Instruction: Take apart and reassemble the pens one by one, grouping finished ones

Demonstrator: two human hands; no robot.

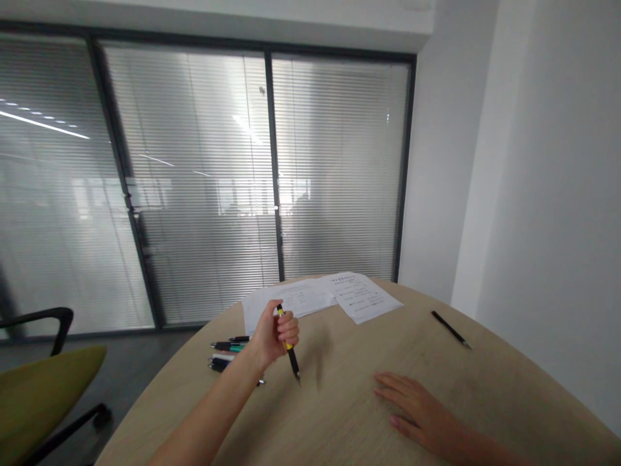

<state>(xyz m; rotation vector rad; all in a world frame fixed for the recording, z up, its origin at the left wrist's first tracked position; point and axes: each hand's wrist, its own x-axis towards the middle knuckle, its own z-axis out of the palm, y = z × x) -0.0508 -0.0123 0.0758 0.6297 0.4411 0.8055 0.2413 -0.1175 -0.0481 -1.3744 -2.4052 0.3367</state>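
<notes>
Left hand (274,333) grips slim yellow-and-black pen (293,360), tip angled down over round, pale wood-grain table (339,421). Right hand (418,409) lies flattened, palm down, on same table.

Left hand (266,332) at seven o'clock, curled tight, thumb (274,305) uppermost; right hand (421,409) at five o'clock, palm down, fingers (394,382) outstretched.

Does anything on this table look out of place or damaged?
No spill or damage shows. One slim black pen lies oddly alone on the light wooden table, beyond the flat right hand, apart from the mostly dark pens grouped at left. White printed paper sheets near the far edge lie at uneven angles.
</notes>
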